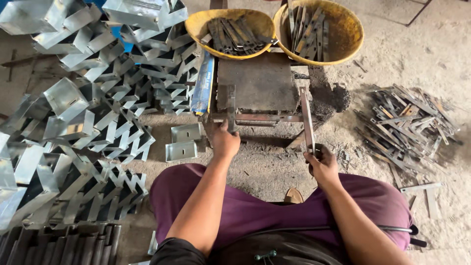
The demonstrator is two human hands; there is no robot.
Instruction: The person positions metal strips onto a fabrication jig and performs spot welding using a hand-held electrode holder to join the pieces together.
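L hand [225, 142] closed on short metal strip [230, 108], upright at front edge of block press [257, 81]. R hand [321, 164] gripping lever [307, 120]. Judgement: seat strip square, fingers clear before pulling. Blue flat package [203, 83] left of press; print unreadable.

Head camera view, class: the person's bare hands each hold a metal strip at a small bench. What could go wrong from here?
1. The left hand and right hand are bare, so the edges of the short strip and long strip could cut the fingers.
2. The stacked folded sheet-metal brackets crowd the person's left side and might slide onto the leg.
3. Loose strips on the floor could trip someone.
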